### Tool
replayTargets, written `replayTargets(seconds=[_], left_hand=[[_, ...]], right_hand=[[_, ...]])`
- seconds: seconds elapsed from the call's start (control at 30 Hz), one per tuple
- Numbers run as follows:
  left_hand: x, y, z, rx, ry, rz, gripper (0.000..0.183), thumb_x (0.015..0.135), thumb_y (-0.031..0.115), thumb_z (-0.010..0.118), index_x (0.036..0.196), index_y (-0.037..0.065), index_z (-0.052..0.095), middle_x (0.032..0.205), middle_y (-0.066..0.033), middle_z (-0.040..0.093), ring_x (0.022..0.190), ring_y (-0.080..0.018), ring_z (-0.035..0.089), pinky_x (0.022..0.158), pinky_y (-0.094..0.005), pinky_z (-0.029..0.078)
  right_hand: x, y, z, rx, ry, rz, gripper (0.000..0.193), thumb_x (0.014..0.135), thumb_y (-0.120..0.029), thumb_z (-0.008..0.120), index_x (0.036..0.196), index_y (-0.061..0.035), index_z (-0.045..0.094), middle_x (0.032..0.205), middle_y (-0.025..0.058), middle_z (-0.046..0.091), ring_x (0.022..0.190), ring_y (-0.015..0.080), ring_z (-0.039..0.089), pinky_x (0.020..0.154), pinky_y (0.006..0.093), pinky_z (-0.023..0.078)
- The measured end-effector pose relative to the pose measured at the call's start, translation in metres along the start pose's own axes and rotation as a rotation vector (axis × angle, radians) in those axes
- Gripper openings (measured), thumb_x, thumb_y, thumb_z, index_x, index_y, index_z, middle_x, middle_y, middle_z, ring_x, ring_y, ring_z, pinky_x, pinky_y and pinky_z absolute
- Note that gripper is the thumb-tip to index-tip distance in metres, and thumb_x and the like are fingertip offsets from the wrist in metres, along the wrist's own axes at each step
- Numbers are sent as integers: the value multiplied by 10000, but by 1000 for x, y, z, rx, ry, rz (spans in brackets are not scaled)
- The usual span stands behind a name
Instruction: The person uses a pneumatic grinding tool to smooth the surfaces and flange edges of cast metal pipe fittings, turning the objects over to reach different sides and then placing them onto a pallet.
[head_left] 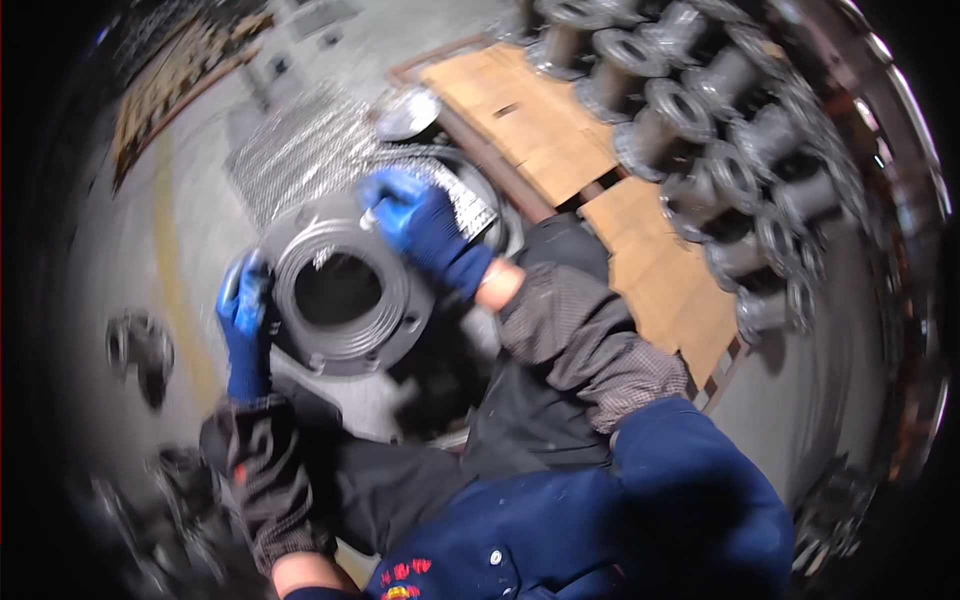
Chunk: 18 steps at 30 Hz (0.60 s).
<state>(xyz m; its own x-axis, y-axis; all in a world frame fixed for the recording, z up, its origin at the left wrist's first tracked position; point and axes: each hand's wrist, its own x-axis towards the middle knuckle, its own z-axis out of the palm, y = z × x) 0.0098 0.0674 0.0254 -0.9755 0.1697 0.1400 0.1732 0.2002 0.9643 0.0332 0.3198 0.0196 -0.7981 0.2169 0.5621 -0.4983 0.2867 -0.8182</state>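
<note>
In front of my knees stands a grey flanged pipe fitting (345, 352), its ringed face and dark round bore turned up. Bolt holes run around its rim. My left hand (246, 300), in a blue glove, is closed at the left edge of the flange, fingers curled against the rim. Over the upper right of the flange is my right hand (408, 215), gloved too and smeared by motion. Its fingers are drawn together, with a small pale spot at their tips that I cannot make out.
Beyond the fitting lie a silvery mesh sheet (295, 150) and a round shiny metal piece (408, 113). Cardboard sheets (520, 115) cover a pallet to the right, beside rows of flanged pipes (665, 125). A small fitting (140, 345) sits on the floor at left.
</note>
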Motion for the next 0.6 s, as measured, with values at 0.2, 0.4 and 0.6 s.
replayTargets(seconds=[0.2,0.4,0.6], left_hand=[[5,22,10,-44,-33,127,402,890,333,574,1092,-13,604,933,-50,623,849,-129,570,784,-251,440],[-6,42,10,-69,-83,-27,402,865,335,621,1081,-5,617,906,-40,618,834,-97,564,740,-226,454],[-12,44,35,29,10,-30,259,891,210,588,793,-30,585,678,-20,514,677,-59,446,579,-253,406]], right_hand=[[2,-11,-28,96,-14,492,140,869,-141,590,959,-42,633,690,-46,532,557,26,443,469,183,374],[6,3,-28,-94,-70,392,272,885,-192,586,1029,36,614,869,40,625,772,89,533,706,239,459],[-8,62,-57,-508,-26,-69,218,845,-147,615,953,41,637,883,114,659,782,171,604,700,298,479]])
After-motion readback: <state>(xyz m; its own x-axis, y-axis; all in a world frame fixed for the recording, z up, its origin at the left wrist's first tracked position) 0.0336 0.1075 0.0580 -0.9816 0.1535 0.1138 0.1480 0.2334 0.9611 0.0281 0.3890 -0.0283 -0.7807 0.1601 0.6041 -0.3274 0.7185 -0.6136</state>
